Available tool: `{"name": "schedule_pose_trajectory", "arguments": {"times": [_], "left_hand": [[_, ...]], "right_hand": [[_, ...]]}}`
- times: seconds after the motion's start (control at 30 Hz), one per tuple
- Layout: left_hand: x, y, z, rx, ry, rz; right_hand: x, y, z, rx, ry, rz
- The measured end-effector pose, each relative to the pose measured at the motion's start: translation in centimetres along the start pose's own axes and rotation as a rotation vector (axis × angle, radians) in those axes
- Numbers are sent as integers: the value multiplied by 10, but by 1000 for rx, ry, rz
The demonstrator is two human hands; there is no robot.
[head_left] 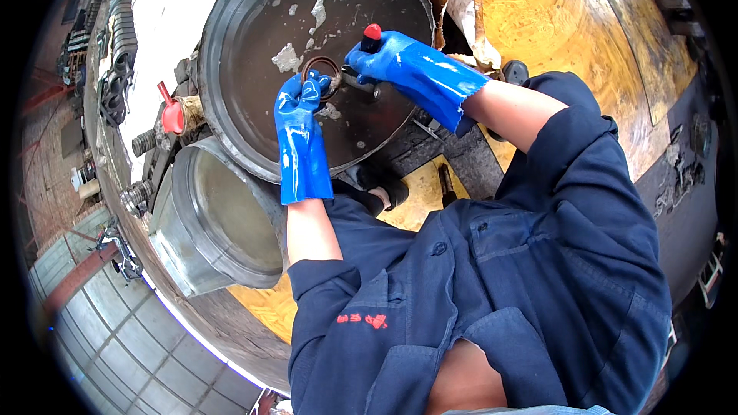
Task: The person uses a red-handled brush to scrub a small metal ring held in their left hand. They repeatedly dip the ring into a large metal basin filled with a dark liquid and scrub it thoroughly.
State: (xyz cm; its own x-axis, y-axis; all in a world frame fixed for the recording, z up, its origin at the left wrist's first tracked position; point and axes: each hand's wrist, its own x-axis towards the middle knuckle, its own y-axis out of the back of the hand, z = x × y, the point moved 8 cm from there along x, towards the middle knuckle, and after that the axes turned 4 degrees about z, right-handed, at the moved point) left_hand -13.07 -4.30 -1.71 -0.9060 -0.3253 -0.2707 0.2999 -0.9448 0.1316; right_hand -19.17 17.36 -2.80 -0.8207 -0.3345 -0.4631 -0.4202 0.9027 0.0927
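My left hand [300, 119], in a blue rubber glove, pinches a brown ring-shaped part [321, 63] at its lower left edge. The ring is held up over the dark liquid in a large round metal tub [209, 88]. My right hand [388, 60], in a matching glove, is closed around a tool whose dark handle with a red end [372, 34] sticks up above the fist. A short metallic piece [364, 90] shows just below that fist, beside the ring. Whether it belongs to the tool I cannot tell.
Pale foam patches [287, 59] float on the liquid. A metal bucket [173, 219] of cloudy liquid leans left of the tub. Beyond it are a red scoop [171, 111] and coiled springs [138, 198]. Yellowish boards [538, 15] lie at the right, and a dark handle [447, 183] lies near my legs.
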Motion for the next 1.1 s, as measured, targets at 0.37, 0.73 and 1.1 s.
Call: {"name": "schedule_pose_trajectory", "arguments": {"times": [0.37, 0.73, 1.1], "left_hand": [[12, -9, -5, -558, 179, -24], [-27, -67, 63, 1033, -837, -282], [-12, 4, -15, 15, 382, -24]], "right_hand": [[-8, -1, 3, 19, -61, -148], [-2, -31, -30, -1130, 303, -207], [0, 17, -37, -506, 312, 112]]}}
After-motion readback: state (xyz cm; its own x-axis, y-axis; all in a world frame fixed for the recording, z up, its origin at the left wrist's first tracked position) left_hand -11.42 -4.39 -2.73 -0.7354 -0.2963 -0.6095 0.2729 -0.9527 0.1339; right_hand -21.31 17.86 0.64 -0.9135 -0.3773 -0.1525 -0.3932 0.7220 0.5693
